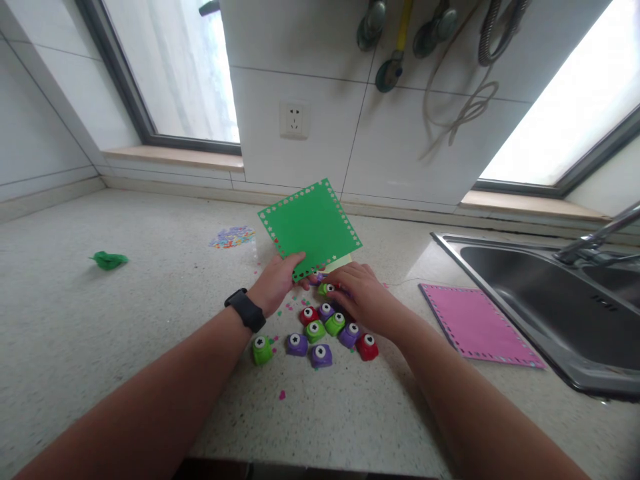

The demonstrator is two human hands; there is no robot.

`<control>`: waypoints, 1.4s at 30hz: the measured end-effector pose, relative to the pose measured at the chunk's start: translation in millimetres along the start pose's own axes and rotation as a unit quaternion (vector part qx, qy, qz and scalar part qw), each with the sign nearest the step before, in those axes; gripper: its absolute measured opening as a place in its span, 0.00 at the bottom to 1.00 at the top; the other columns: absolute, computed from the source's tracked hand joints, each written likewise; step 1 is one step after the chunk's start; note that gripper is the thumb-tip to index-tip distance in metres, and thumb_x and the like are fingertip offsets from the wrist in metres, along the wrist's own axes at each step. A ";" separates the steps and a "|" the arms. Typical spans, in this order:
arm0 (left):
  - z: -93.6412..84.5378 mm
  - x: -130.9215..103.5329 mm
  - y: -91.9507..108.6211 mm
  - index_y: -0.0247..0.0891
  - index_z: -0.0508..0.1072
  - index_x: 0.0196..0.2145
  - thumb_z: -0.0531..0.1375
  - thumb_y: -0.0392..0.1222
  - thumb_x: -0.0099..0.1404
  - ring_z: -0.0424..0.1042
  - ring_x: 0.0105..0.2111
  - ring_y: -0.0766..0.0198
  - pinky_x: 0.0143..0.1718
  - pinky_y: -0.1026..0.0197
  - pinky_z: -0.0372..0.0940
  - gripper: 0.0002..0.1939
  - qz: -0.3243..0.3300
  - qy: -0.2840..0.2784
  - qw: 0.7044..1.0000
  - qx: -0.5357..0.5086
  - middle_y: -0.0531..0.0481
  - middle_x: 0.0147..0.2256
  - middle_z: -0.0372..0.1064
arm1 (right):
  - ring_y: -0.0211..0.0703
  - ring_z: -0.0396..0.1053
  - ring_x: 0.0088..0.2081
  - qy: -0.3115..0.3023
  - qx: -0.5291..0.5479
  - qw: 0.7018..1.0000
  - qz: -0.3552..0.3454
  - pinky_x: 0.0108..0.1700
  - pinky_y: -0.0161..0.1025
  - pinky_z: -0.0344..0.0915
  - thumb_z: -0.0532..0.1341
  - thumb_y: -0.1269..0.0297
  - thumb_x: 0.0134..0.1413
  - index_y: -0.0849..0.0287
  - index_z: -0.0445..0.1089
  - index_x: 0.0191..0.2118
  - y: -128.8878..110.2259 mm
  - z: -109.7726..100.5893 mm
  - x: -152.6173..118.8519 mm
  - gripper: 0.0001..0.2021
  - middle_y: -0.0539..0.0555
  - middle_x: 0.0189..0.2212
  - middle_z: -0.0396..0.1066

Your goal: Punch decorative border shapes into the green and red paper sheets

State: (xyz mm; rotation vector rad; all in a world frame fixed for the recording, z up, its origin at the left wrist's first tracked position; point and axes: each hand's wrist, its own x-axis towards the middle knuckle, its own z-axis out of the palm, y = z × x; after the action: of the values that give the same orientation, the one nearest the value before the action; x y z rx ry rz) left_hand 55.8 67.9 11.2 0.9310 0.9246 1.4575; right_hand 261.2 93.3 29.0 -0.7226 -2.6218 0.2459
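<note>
Forearms (155, 380) flank loose punches (321, 359) — clustered, it seems, for easy picking. Farther in, the right hand (361, 297) curls at a green punch (326, 289); whether it grips, I cannot tell. The left hand (275, 283) is clamped on the near corner of the green sheet (314, 227), probably to leave the other edges free. Tilted above the counter (155, 307), it looks flat — bordered with small cut-outs.

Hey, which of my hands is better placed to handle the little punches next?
Probably your right hand: it is right by a light green punch, just behind the group of other punches, while your left hand is taken up holding the green sheet.
</note>
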 end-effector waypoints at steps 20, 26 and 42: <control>-2.9 -0.4 0.3 0.32 0.74 0.42 0.62 0.42 0.64 0.75 0.23 0.61 0.20 0.63 0.67 0.11 0.005 0.003 1.000 -0.020 0.42 0.33 0.80 | 0.42 0.72 0.40 0.191 0.514 0.819 0.171 0.43 0.43 0.71 0.73 0.61 0.49 0.53 0.69 0.46 17.2 -3.9 -3.6 0.19 0.51 0.39 0.73; 0.1 -2.0 3.4 0.32 0.73 0.42 0.63 0.42 0.63 0.76 0.23 0.61 0.19 0.63 0.66 0.12 0.024 0.018 0.999 -0.026 0.44 0.33 0.79 | 0.44 0.75 0.40 0.265 0.577 0.747 0.198 0.48 0.49 0.72 0.77 0.63 0.42 0.51 0.67 0.39 14.4 -18.4 -4.5 0.21 0.48 0.38 0.73; 1.8 -3.9 3.5 0.34 0.71 0.41 0.65 0.43 0.61 0.77 0.25 0.60 0.19 0.63 0.64 0.13 0.024 0.028 0.999 -0.033 0.45 0.33 0.78 | 0.42 0.71 0.37 0.294 0.506 0.791 0.176 0.40 0.43 0.70 0.76 0.64 0.45 0.50 0.77 0.44 26.3 -10.3 -5.8 0.18 0.49 0.37 0.76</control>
State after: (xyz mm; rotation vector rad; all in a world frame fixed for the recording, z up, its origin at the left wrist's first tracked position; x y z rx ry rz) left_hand 56.3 63.8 15.0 0.8736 0.8947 1.5532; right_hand 282.0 113.3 29.2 -0.6937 -1.4033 1.1945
